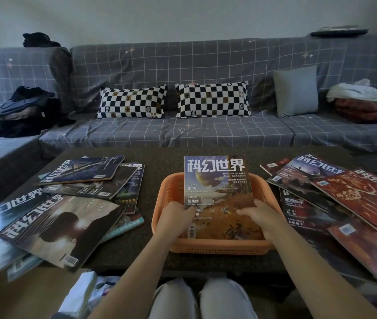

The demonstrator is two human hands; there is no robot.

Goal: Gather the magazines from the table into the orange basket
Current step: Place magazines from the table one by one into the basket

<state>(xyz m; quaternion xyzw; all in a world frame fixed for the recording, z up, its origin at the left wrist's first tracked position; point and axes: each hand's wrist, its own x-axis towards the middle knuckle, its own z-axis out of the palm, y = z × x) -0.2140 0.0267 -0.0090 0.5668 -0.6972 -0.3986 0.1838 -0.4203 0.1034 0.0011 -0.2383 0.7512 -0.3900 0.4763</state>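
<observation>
An orange perforated basket (173, 192) stands in the middle of the dark table (155, 162). A magazine (217, 180) with a planet and orange landscape on its cover lies tilted in it, its top edge sticking out over the far rim. My left hand (176, 217) holds the magazine's lower left edge and my right hand (259, 215) holds its lower right edge, both inside the basket. Several magazines (86, 187) lie fanned out on the table's left side. Another spread of several magazines (344, 192) covers the right side.
A grey checked sofa (183, 132) runs behind the table, with two checkered cushions (132, 101), a grey cushion (295, 90), a dark bag (24, 111) and folded blankets (367, 107). My knees (201, 298) are at the table's near edge; a plastic bag (84, 293) lies on the floor.
</observation>
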